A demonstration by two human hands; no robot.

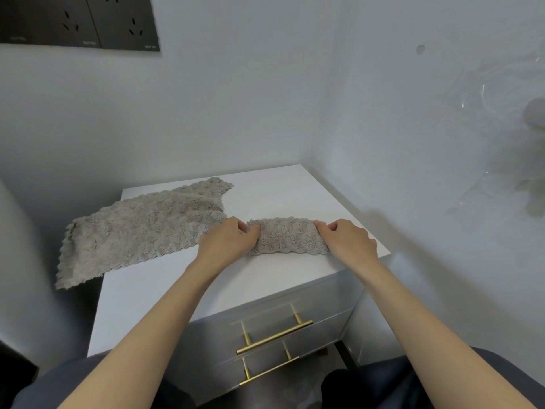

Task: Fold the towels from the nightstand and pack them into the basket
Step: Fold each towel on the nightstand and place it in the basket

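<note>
A small grey fluffy towel (pixel 287 236), folded into a narrow strip, lies on the white nightstand (pixel 265 276) near its right edge. My left hand (pixel 228 242) pinches the strip's left end and my right hand (pixel 346 240) pinches its right end, fingers curled over the cloth. A second grey towel (pixel 138 231) lies spread flat on the left of the nightstand top, and its left part hangs over the edge. No basket is in view.
The nightstand stands in a corner, with walls behind and to the right. Two drawers with gold bar handles (pixel 274 336) face me. A dark socket panel (pixel 79 22) is on the wall at upper left. My knees are below the drawers.
</note>
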